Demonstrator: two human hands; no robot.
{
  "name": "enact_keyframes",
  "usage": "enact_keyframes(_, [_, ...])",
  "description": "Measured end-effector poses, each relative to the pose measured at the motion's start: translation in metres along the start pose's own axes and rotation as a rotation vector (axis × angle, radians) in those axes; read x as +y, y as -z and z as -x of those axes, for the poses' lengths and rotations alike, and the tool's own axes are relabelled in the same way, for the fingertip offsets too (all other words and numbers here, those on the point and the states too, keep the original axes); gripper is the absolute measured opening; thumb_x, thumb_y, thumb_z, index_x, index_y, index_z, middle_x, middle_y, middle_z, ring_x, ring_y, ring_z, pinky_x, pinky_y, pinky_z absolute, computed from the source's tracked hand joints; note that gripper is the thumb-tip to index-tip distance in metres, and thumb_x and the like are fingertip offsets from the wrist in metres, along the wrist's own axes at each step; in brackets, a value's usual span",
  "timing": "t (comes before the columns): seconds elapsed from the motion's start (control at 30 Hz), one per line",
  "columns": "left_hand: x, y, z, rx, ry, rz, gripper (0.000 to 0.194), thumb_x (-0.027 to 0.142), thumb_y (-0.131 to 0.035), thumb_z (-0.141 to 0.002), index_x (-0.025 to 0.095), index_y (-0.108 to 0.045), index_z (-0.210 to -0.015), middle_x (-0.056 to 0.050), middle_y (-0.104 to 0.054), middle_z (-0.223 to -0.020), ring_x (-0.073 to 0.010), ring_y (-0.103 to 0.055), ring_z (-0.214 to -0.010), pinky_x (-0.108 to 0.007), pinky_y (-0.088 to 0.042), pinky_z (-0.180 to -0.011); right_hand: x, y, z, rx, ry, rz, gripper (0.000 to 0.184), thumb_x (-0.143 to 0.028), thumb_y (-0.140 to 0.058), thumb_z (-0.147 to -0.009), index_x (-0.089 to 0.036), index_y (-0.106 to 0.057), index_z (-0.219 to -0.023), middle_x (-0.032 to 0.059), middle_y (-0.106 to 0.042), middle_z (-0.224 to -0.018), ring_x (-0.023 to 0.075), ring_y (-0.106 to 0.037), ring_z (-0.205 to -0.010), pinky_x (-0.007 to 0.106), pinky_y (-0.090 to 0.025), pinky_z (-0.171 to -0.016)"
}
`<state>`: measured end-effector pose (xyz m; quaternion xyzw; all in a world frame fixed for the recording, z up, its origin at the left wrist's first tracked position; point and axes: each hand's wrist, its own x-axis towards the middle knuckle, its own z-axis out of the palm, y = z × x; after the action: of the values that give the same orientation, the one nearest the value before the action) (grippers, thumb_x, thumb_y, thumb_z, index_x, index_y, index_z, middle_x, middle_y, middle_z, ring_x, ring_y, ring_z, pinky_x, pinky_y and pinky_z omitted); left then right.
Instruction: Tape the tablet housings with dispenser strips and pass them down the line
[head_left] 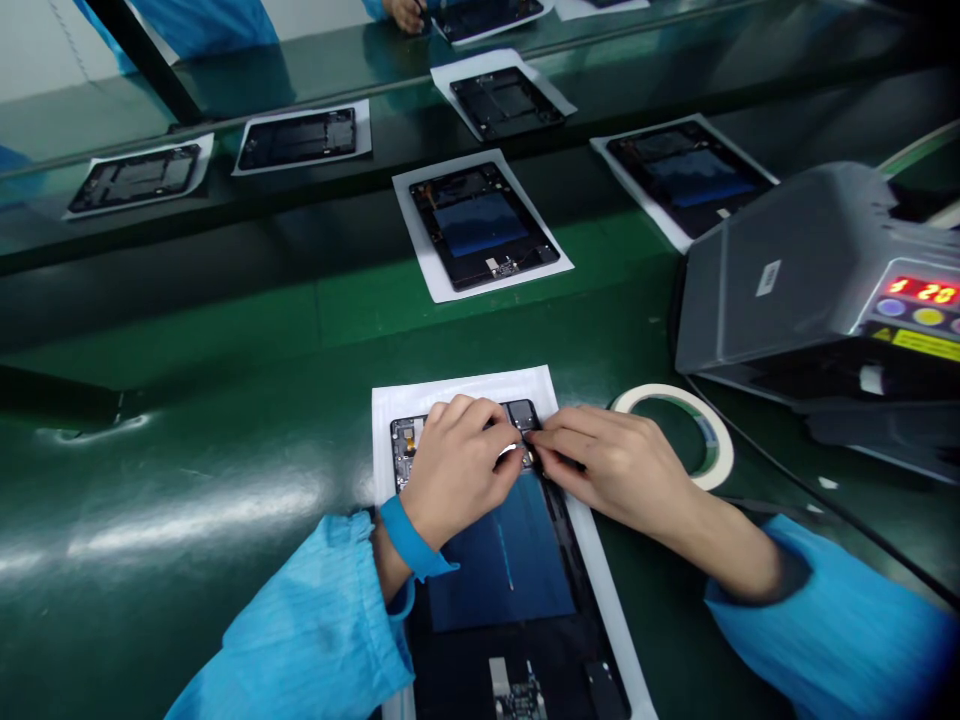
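An opened tablet body (495,570) with a blue battery lies on a white sheet (457,390) right in front of me. My left hand (457,460) rests on the tablet's top edge with fingers curled, pinching a small pale strip. My right hand (607,460) meets it from the right, fingertips pressed together on the same small piece near the top middle. Both wrists wear light blue sleeves, and a blue band circles the left wrist.
A roll of pale tape (694,425) lies just right of my right hand. A grey tape dispenser machine (810,280) with red digits stands at right. More open tablets on sheets (484,225) sit on the green mat and conveyor behind. Another person's hand (405,12) shows at top.
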<state>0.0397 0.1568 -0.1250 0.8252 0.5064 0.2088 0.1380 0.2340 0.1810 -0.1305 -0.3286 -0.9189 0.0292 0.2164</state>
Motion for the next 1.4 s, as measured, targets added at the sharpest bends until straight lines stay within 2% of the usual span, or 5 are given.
enact_keyframes(0.9, [0.001, 0.0, 0.0, 0.033, -0.095, -0.096, 0.009, 0.021, -0.058, -0.087, 0.019, -0.066, -0.085, -0.004, -0.065, -0.095, -0.0221, -0.054, -0.091, -0.038, -0.044, -0.078, -0.016, 0.001, -0.001, -0.051, -0.003, 0.229, 0.018, -0.017, -0.051, -0.09, -0.015, -0.068, -0.084, 0.002, -0.058, -0.069, 0.015, -0.052, -0.064, 0.032, -0.03, -0.058])
enact_keyframes(1.0, [0.003, 0.001, -0.001, 0.032, -0.089, -0.089, 0.009, 0.021, -0.058, -0.087, 0.018, -0.066, -0.087, -0.005, -0.064, -0.096, -0.0223, -0.055, -0.093, -0.038, -0.044, -0.078, -0.013, 0.003, 0.005, -0.085, -0.014, 0.158, 0.02, -0.018, -0.051, -0.09, -0.013, -0.067, -0.1, 0.0044, -0.061, -0.078, 0.0179, -0.055, -0.071, 0.032, -0.035, -0.061])
enact_keyframes(1.13, [0.005, 0.004, -0.005, 0.027, -0.025, -0.014, 0.007, 0.023, -0.061, -0.086, 0.019, -0.066, -0.086, -0.004, -0.064, -0.095, -0.0219, -0.055, -0.093, -0.038, -0.043, -0.08, 0.0, 0.004, 0.014, -0.068, -0.068, -0.136, 0.031, -0.02, -0.046, -0.092, -0.014, -0.06, -0.118, 0.0067, -0.065, -0.094, 0.0187, -0.057, -0.083, 0.032, -0.043, -0.072])
enact_keyframes(1.23, [0.007, 0.005, -0.01, 0.017, 0.063, 0.013, 0.005, 0.024, -0.063, -0.085, 0.02, -0.066, -0.083, -0.003, -0.064, -0.09, -0.0206, -0.055, -0.09, -0.037, -0.041, -0.08, 0.009, 0.004, 0.015, -0.033, -0.113, -0.289, 0.031, -0.018, -0.042, -0.093, -0.015, -0.06, -0.118, 0.0054, -0.066, -0.094, 0.0165, -0.058, -0.084, 0.03, -0.045, -0.074])
enact_keyframes(1.4, [0.012, 0.003, -0.016, -0.009, 0.132, -0.072, 0.01, 0.025, -0.065, -0.085, 0.019, -0.062, -0.078, -0.002, -0.061, -0.085, -0.0208, -0.053, -0.087, -0.036, -0.038, -0.078, 0.011, 0.003, 0.015, -0.026, -0.102, -0.27, 0.03, -0.016, -0.043, -0.092, -0.014, -0.062, -0.115, 0.0062, -0.066, -0.094, 0.0179, -0.059, -0.085, 0.032, -0.044, -0.074])
